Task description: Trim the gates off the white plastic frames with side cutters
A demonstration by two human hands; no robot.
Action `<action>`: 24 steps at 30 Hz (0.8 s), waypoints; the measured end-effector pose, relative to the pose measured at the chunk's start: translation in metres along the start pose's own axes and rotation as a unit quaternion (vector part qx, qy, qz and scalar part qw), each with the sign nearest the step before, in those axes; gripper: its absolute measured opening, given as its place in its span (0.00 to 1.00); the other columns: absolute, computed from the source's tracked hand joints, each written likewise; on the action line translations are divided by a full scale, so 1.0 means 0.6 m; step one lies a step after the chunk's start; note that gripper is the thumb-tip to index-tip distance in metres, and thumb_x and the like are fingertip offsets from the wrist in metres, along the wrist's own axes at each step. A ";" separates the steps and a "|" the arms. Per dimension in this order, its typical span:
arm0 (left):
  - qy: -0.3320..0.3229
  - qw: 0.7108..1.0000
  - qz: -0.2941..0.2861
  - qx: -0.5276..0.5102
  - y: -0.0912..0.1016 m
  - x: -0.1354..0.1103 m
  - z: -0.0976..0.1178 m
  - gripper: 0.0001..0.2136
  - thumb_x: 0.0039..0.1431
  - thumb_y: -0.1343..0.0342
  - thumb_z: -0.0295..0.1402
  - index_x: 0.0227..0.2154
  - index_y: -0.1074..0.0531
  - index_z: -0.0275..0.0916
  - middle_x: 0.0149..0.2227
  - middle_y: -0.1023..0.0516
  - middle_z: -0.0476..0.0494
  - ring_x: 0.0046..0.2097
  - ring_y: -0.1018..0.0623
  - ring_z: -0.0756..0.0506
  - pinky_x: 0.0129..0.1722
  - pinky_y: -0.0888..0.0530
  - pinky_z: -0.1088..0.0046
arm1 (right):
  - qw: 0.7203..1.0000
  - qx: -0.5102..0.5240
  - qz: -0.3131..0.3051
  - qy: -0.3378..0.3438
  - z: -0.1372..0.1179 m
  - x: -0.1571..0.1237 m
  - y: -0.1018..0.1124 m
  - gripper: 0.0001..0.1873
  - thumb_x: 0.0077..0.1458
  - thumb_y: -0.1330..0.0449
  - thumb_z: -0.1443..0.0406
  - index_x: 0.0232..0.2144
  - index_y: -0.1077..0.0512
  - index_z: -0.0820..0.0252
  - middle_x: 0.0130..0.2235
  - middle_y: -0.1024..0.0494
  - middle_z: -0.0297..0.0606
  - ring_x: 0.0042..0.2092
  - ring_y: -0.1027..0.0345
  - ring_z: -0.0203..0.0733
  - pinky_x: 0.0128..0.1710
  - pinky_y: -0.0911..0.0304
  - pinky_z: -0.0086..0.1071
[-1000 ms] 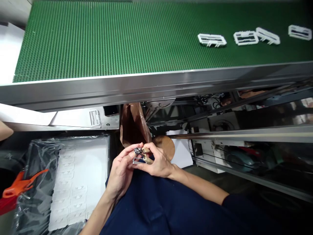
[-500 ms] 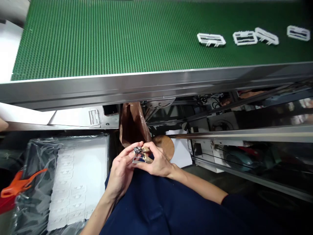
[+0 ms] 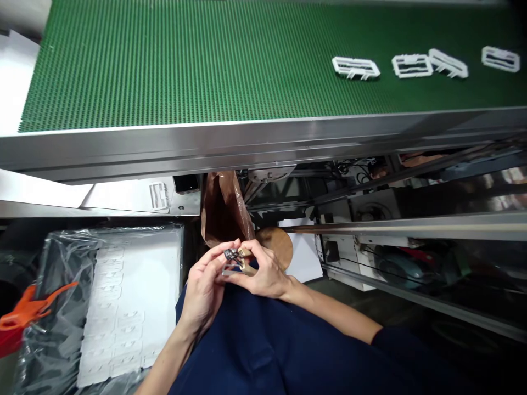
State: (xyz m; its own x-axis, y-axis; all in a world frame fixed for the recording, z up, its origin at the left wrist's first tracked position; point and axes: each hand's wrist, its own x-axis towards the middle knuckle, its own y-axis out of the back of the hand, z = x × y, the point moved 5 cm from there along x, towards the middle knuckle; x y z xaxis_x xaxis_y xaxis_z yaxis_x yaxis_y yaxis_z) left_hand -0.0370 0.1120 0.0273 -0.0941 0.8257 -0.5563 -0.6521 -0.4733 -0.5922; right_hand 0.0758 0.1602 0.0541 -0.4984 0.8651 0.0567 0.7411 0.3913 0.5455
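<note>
My left hand and my right hand meet in front of my navy top, with their fingertips pinching a small metal buckle. It has a shiny rectangular frame, a brass-coloured piece and a dark, knotted clump on top. My fingers hide part of it, so its exact shape is unclear. Just beyond my hands stands a brown paper bag, close to but apart from them.
A green studded conveyor belt with a steel edge carries several white plastic frames. To the left lies a plastic-lined tray holding white sheets, with an orange clip. A round wooden seat and machinery sit to the right.
My hands keep the same grip on the buckle. The view has shifted slightly, and the skin at the far left edge has gone out of sight.
</note>
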 end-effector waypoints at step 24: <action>-0.005 0.995 -0.078 0.055 -0.007 -0.008 0.006 0.16 0.56 0.44 0.33 0.48 0.29 0.38 0.54 0.31 0.39 0.54 0.32 0.39 0.51 0.32 0.69 | 0.993 0.087 -0.026 -0.079 0.004 -0.004 -0.004 0.26 0.40 0.33 0.54 0.38 0.37 0.59 0.32 0.26 0.33 0.30 0.32 0.34 0.32 0.35 0.27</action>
State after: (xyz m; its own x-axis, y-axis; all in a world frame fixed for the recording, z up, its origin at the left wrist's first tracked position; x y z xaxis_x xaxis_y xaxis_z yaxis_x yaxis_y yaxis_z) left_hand -0.0366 0.1109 0.0343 0.0071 0.8897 -0.4565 -0.7382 -0.3032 -0.6026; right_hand 0.0761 0.1577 0.0507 -0.4715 0.8755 -0.1061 0.7895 0.4726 0.3916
